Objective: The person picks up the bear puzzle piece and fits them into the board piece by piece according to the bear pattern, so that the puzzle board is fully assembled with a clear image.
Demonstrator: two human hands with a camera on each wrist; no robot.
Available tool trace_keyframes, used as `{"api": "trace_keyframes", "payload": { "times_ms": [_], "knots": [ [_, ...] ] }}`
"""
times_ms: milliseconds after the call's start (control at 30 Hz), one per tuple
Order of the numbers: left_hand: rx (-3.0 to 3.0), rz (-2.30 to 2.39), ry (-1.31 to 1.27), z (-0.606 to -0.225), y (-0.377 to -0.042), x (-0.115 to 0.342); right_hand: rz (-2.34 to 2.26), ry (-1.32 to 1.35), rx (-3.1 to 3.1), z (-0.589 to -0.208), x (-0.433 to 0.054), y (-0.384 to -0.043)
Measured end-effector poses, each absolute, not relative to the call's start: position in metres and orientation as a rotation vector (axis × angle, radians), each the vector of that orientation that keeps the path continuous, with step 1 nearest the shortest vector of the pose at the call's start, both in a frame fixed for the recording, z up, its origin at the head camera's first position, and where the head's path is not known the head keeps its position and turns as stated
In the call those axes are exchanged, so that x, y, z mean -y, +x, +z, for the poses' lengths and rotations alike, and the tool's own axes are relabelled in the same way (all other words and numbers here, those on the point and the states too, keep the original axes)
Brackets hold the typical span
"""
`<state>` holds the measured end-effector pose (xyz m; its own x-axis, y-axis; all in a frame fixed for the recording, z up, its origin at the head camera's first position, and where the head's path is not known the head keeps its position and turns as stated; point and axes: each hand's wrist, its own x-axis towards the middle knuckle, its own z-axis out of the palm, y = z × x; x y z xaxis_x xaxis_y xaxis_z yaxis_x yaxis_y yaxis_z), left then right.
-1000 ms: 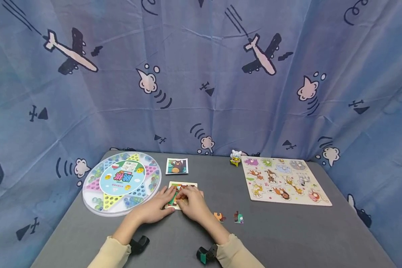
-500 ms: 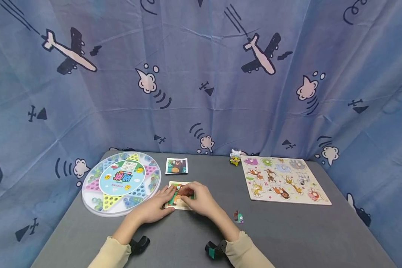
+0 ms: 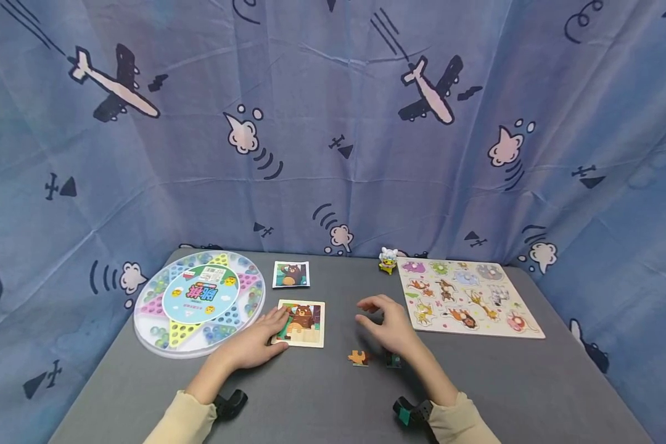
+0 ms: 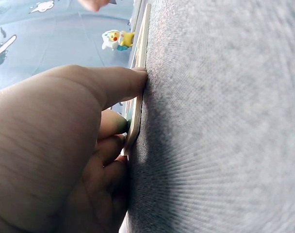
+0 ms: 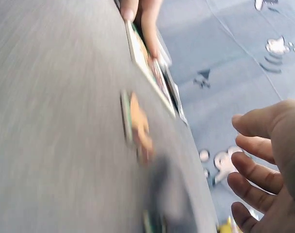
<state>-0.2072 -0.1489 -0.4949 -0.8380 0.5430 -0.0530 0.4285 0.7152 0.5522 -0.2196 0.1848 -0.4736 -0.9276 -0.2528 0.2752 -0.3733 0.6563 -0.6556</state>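
Observation:
A small square bear jigsaw puzzle (image 3: 309,327) in a pale frame lies flat on the table, with a plain patch of board bare along its bottom. My left hand (image 3: 250,343) rests on its left side, the fingers on the frame and the thumb (image 4: 123,82) against its near edge. To the right, my right hand (image 3: 390,325) hovers above the table, fingers loosely bent and holding nothing. Below it lie an orange jigsaw piece (image 3: 358,358) and a dark green jigsaw piece (image 3: 393,361), the latter in the hand's shadow and partly covered by it.
Behind the puzzle lies a bear picture card (image 3: 291,274). A round Chinese checkers set (image 3: 163,296) stands at the left. A small white-and-yellow figurine (image 3: 388,261) is at the back. A wooden animal peg puzzle (image 3: 499,324) lies at the right. A patterned curtain (image 3: 333,123) hangs behind.
My right hand has left the puzzle and moved right, over the loose pieces. The bear's head and upper part now show in the frame. The left hand has stayed in place.

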Motion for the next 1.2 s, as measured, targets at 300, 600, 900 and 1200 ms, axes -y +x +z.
{"api": "trace_keyframes", "payload": {
  "times_ms": [300, 600, 900, 1200],
  "knots": [
    [-2.717, 0.781, 0.763, -0.496, -0.207, 0.15, 1.05, 0.536, 2.719, -0.491, -0.223, -0.2],
    [-2.709, 0.788, 0.76, -0.496, -0.209, 0.15, 1.062, 0.682, 2.72, -0.512, -0.23, -0.187],
    [-2.695, 0.795, 0.754, -0.494, -0.207, 0.148, 0.943, 0.859, 2.673, -0.526, -0.236, -0.187],
    [-2.699, 0.787, 0.752, -0.495, -0.207, 0.148, 0.953, 0.918, 2.639, -0.528, -0.236, -0.188]
  ]
}}
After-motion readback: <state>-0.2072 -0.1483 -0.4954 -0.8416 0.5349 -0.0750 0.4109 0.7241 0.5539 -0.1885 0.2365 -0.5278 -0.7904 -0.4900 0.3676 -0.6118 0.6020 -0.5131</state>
